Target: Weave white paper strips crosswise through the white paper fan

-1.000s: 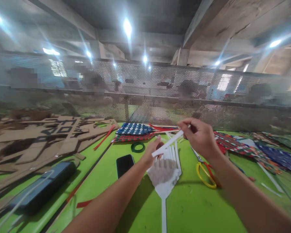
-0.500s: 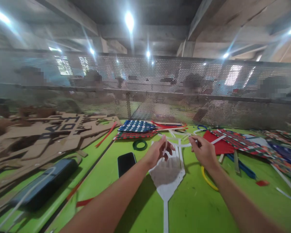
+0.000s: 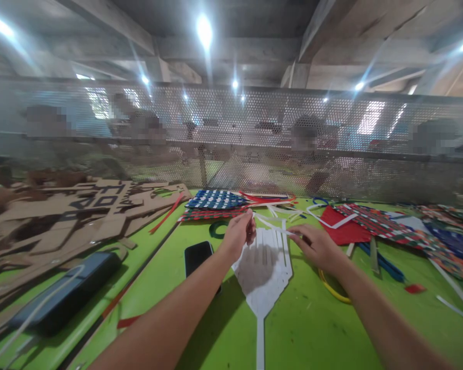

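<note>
A white slotted paddle shape (image 3: 263, 275) with a long handle lies on the green table. Above its upper left edge, my left hand (image 3: 237, 235) is closed on one end of a thin white strip (image 3: 270, 224). The strip stretches across the top of the slots to my right hand (image 3: 312, 244), whose fingertips pinch it near the upper right corner. A dark phone (image 3: 197, 258) lies left of the paddle shape, and a green ring (image 3: 217, 229) is behind my left hand. Beside my right wrist lies a yellow ring (image 3: 330, 289).
Cardboard pieces (image 3: 77, 216) and a dark case with a cable (image 3: 67, 293) cover the left side. Blue-and-white woven pieces (image 3: 214, 199) lie at the back, and red and multicoloured woven pieces (image 3: 393, 228) at the right. A perforated metal screen (image 3: 254, 123) stands behind, with people beyond it.
My left hand has moved slightly left and its fingers have closed up. My right hand has shifted left and down a little, and the white strip now looks straighter between both hands.
</note>
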Available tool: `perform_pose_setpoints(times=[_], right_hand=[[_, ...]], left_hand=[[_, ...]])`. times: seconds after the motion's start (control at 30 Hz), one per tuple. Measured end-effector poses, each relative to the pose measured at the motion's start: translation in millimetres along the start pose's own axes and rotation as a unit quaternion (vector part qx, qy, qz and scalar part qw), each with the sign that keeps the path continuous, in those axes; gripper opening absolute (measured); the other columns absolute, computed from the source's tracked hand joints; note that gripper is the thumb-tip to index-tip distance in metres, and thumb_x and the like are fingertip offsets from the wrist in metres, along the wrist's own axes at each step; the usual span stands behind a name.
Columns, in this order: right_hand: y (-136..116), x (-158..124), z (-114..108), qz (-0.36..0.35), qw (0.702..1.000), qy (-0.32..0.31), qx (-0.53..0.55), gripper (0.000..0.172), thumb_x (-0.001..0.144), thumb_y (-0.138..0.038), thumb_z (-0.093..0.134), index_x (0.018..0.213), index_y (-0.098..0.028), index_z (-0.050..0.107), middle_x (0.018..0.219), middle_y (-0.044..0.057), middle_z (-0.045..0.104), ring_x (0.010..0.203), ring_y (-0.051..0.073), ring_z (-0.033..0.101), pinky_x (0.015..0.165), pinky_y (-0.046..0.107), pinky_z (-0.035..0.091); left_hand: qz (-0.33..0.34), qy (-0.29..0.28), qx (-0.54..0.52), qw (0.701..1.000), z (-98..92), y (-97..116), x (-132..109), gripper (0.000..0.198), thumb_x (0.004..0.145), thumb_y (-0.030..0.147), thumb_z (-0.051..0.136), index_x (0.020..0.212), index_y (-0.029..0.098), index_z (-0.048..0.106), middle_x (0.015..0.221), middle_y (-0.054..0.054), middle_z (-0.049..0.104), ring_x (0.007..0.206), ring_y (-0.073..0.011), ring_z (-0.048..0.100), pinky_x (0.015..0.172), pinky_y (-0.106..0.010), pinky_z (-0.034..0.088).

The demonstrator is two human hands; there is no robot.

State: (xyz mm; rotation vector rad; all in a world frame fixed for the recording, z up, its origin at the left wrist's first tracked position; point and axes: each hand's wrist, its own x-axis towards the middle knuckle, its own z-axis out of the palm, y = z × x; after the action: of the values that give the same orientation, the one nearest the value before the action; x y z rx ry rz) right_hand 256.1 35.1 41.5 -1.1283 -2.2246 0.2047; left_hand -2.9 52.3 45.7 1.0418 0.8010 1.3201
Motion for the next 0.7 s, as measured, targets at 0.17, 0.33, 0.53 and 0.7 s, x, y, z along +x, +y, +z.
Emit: perform_pose_setpoints(times=[0.17, 0.33, 0.53, 0.7], right_hand=[[2.9, 1.5, 4.1, 0.033, 0.999, 0.027, -0.009, 0.034, 0.107, -0.043, 0.044, 0.106, -0.022, 0.071, 0.100, 0.010, 0.077, 0.091, 0.027, 0.071, 0.082, 0.041, 0.055], [2.6, 0.2, 3.1, 0.058, 0.996, 0.066, -0.018, 0.035, 0.107, -0.044, 0.043, 0.096, -0.022, 0.068, 0.079, 0.006, 0.071, 0.071, 0.023, 0.066, 0.068, 0.036, 0.049], [4.5, -0.9, 3.9, 0.053, 0.996, 0.064, -0.017, 0.035, 0.107, -0.043, 0.043, 0.100, -0.021, 0.069, 0.082, 0.007, 0.073, 0.075, 0.024, 0.068, 0.070, 0.037, 0.050], [0.7, 0.0, 7.0, 0.019, 0.999, 0.047, -0.005, 0.031, 0.105, -0.041, 0.049, 0.112, -0.021, 0.071, 0.108, 0.011, 0.078, 0.099, 0.027, 0.072, 0.088, 0.041, 0.054]], left_hand=[[-0.013, -0.017, 0.020, 1.000, 2.2, -4.0, -3.5, 0.050, 0.080, 0.061, 0.075, 0.065, 0.019, 0.055, 0.053, 0.005, 0.047, 0.041, -0.0075, 0.042, 0.039, -0.022, 0.027], [-0.014, -0.013, 0.030, 0.999, 1.4, -5.2, -3.8, 0.046, 0.078, 0.061, 0.077, 0.075, 0.018, 0.063, 0.055, 0.005, 0.048, 0.041, -0.0078, 0.043, 0.039, -0.022, 0.029], [-0.017, 0.014, 0.037, 0.999, 0.8, -6.7, -2.1, 0.045, 0.083, 0.060, 0.075, 0.084, 0.017, 0.066, 0.057, 0.005, 0.050, 0.042, -0.0070, 0.043, 0.039, -0.020, 0.029], [-0.031, 0.027, 0.043, 0.998, 1.9, -8.2, -1.4, 0.047, 0.085, 0.059, 0.077, 0.101, 0.016, 0.070, 0.093, -0.008, 0.072, 0.061, -0.0119, 0.064, 0.043, -0.020, 0.044]])
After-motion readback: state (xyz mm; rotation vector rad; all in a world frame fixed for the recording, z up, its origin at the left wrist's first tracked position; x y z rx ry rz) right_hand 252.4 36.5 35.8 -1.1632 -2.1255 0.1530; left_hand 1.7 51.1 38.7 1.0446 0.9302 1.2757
